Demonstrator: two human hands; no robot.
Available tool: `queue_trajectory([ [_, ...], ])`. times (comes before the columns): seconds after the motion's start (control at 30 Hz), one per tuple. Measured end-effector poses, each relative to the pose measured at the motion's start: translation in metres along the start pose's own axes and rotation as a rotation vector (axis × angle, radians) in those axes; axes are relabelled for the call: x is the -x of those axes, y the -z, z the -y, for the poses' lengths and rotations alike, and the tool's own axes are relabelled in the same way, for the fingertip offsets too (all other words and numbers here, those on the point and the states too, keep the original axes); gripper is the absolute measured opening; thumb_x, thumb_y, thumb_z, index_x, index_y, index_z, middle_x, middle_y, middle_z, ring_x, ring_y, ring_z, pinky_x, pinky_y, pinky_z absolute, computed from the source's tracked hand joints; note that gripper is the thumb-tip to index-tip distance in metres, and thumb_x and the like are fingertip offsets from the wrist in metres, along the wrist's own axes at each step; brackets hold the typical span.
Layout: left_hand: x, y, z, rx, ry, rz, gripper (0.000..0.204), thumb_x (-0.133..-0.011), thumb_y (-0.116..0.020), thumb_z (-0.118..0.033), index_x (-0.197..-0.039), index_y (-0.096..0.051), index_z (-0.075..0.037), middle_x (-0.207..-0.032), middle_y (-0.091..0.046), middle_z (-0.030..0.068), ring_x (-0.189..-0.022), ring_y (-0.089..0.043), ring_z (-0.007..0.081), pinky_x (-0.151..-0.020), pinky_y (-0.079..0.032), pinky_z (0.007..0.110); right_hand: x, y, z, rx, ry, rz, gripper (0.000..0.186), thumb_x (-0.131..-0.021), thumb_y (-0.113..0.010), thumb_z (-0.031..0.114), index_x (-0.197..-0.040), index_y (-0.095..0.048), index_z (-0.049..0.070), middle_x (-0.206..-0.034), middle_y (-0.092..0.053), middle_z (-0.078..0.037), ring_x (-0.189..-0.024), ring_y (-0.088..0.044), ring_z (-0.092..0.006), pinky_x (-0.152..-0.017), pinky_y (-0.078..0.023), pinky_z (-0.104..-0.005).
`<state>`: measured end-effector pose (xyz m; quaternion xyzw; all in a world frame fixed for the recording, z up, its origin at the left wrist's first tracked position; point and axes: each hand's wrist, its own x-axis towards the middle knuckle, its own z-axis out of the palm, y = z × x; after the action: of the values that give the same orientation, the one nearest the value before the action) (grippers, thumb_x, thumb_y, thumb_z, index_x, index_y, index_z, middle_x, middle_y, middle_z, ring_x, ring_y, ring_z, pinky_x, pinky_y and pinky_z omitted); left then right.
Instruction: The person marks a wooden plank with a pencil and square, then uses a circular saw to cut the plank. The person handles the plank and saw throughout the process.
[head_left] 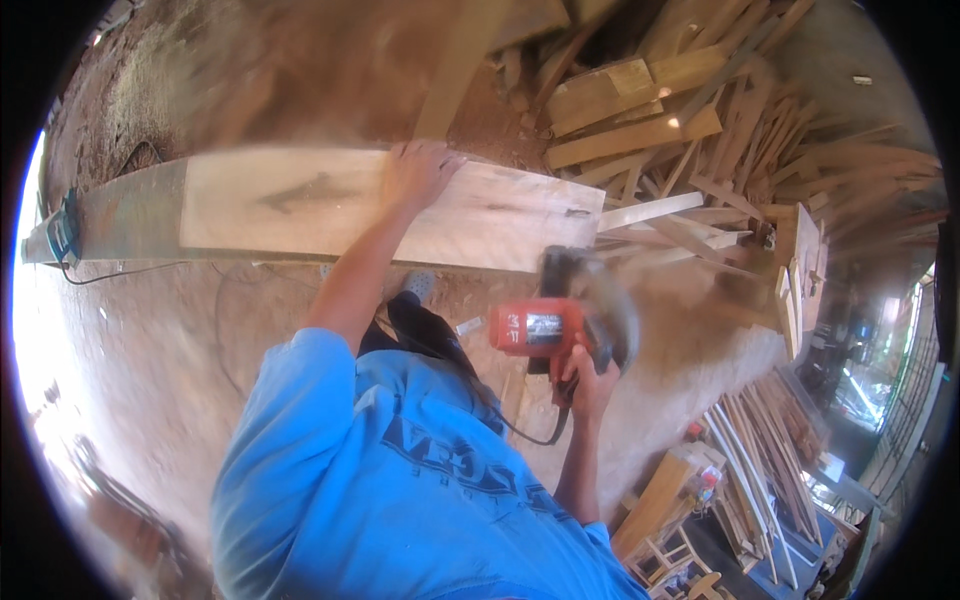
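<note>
A wide, pale wooden board point(300, 205) lies across a long narrow bench point(130, 215). My left hand point(425, 172) presses down on the board, its fingers at the far edge. In my right hand point(592, 385) is a red and black circular saw point(540, 325), gripped by its handle. The saw's front reaches the board's near right corner. Its guard side is blurred, and the blade itself cannot be made out. From the handle a black cord point(540, 440) loops back toward my body.
Scrap planks point(635, 140) are heaped beyond the board's right end. A teal corded power tool point(63, 235) rests at the bench's left end. Long wood strips point(765, 470) lean at the lower right. My foot point(418, 287) shows below the bench's near edge.
</note>
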<state>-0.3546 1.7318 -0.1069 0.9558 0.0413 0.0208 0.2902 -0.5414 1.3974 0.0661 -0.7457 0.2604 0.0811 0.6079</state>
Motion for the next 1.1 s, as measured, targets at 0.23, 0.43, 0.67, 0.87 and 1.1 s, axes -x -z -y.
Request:
queue_trajectory([
  [0.23,-0.002,-0.005,0.003,0.015,0.0,-0.04,0.037,-0.1,-0.054,-0.048,-0.11,-0.076,-0.019,-0.122,-0.07,0.0026,-0.123,-0.056,0.0201,-0.106,-0.034,0.042,0.0,-0.004,0.009,0.029,-0.046,0.01,0.01,-0.093,-0.068,0.01,-0.088,-0.066,0.002,-0.061,-0.057,0.001,-0.05,-0.05,-0.0074,-0.048,-0.038,-0.0244],
  [0.43,-0.002,-0.008,0.005,0.002,0.011,-0.063,0.037,-0.098,-0.057,-0.048,-0.108,-0.077,-0.019,-0.122,-0.07,0.0025,-0.123,-0.056,0.0201,-0.107,-0.034,0.042,-0.005,-0.005,0.01,0.07,-0.006,0.021,0.01,-0.093,-0.067,0.009,-0.086,-0.065,0.002,-0.06,-0.057,0.001,-0.05,-0.05,-0.0074,-0.048,-0.038,-0.0244],
  [0.67,-0.002,0.001,-0.002,0.02,0.043,-0.007,0.037,-0.098,-0.057,-0.049,-0.109,-0.077,-0.019,-0.124,-0.07,0.0023,-0.124,-0.056,0.0201,-0.109,-0.034,0.042,-0.007,-0.008,0.011,-0.002,-0.037,0.018,0.006,-0.093,-0.066,0.005,-0.088,-0.065,0.002,-0.06,-0.056,-0.001,-0.05,-0.051,-0.0079,-0.048,-0.039,-0.0248],
  [0.87,-0.002,0.001,-0.003,-0.028,0.004,-0.048,0.038,-0.099,-0.054,-0.049,-0.11,-0.076,-0.019,-0.121,-0.07,-0.0006,-0.122,-0.056,0.0177,-0.105,-0.035,0.039,-0.009,-0.013,0.016,-0.007,-0.027,0.019,0.006,-0.093,-0.066,0.005,-0.089,-0.064,0.002,-0.06,-0.056,-0.001,-0.048,-0.05,-0.0084,-0.047,-0.039,-0.0248],
  [1.1,-0.003,0.001,-0.001,-0.003,0.029,0.007,0.037,-0.099,-0.057,-0.049,-0.11,-0.076,-0.02,-0.124,-0.07,0.0022,-0.126,-0.055,0.0192,-0.108,-0.034,0.041,-0.011,-0.015,0.017,0.022,-0.027,0.007,0.007,-0.094,-0.066,0.006,-0.089,-0.064,0.002,-0.06,-0.056,0.0,-0.048,-0.05,-0.0084,-0.047,-0.038,-0.0246],
])
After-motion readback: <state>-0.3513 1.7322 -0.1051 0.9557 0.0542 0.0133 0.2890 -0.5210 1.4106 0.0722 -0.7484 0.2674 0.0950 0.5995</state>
